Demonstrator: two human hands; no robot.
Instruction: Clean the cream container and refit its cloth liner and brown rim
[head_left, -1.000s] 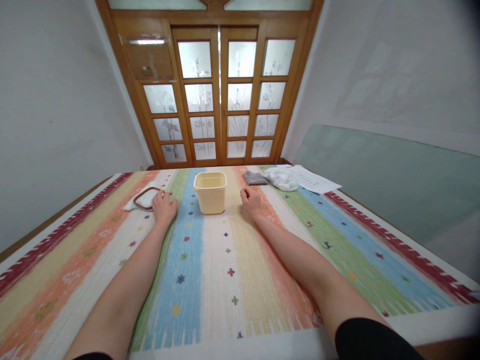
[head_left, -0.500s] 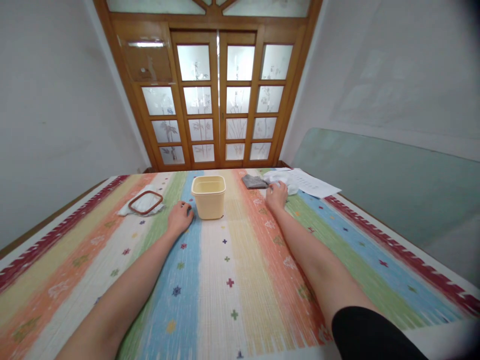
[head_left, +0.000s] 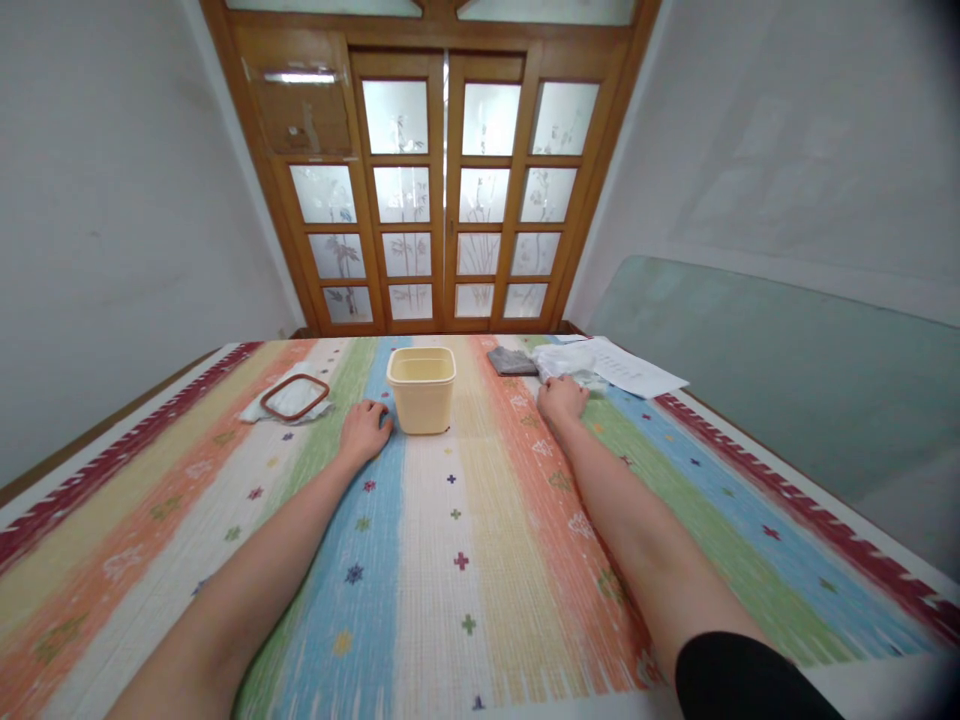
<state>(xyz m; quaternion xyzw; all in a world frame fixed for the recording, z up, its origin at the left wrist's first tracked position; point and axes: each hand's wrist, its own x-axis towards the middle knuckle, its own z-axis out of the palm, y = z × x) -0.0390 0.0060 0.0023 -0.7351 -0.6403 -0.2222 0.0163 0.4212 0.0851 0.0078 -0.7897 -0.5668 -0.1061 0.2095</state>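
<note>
My left hand (head_left: 365, 431) rests on the striped tablecloth just left of a pale yellow plastic tub (head_left: 423, 408). Its fingers are loosely bent with the thumb apart, and nothing shows in them. Further right, my right hand (head_left: 562, 400) lies with curled fingers at the near edge of a crumpled white, partly see-through bundle (head_left: 564, 362). Whatever those fingers pinch, if anything, is hidden. A folded grey cloth (head_left: 513, 361) lies just beyond and left of that hand. Left of my left hand, a brown rounded-square embroidery hoop (head_left: 295, 413) sits on white fabric (head_left: 253, 408).
Printed white paper sheets (head_left: 637, 372) lie at the far right of the table. The striped tablecloth (head_left: 510, 600) covers the tabletop. Beyond its far edge stand wooden doors (head_left: 448, 200) with frosted panes, and a pale green panel (head_left: 765, 350) leans along the right wall.
My right hand has drawn slightly back from the grey cloth and its fingers are more curled. The left hand stays beside the tub. The whole view has shifted a little.
</note>
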